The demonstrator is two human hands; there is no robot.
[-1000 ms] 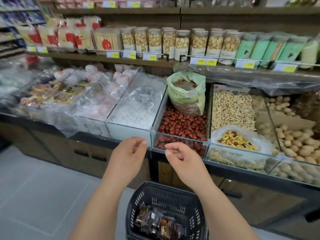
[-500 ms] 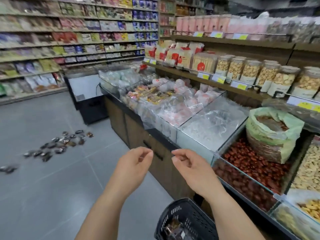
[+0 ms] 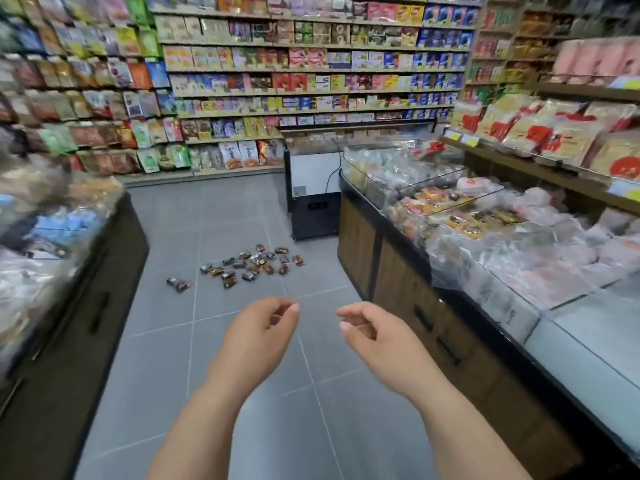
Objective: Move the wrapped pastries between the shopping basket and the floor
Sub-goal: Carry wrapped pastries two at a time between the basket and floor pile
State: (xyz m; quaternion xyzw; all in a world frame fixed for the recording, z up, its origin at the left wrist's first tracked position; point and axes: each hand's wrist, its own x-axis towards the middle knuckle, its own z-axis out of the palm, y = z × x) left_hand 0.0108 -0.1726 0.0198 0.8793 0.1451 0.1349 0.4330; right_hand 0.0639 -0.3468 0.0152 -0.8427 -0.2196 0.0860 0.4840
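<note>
Several dark wrapped pastries (image 3: 249, 266) lie scattered on the grey tiled floor (image 3: 214, 216) further down the aisle, with two more (image 3: 178, 285) a little apart to the left. My left hand (image 3: 260, 329) and my right hand (image 3: 369, 332) are held out in front of me, well short of the pastries. Both hands hold nothing and their fingers are loosely curled, thumb and fingers apart. The shopping basket is out of the picture.
A display counter (image 3: 360, 237) with clear bins of bagged goods runs along the right. Another dark counter (image 3: 86, 271) stands at the left. A small chest freezer (image 3: 313, 188) sits beyond the pastries, and full shelves (image 3: 304, 74) close the aisle at the back.
My view has swung left from the bulk food bins to look down the aisle. The basket has dropped out of sight and the pastries on the floor now lie ahead. My hands stay empty.
</note>
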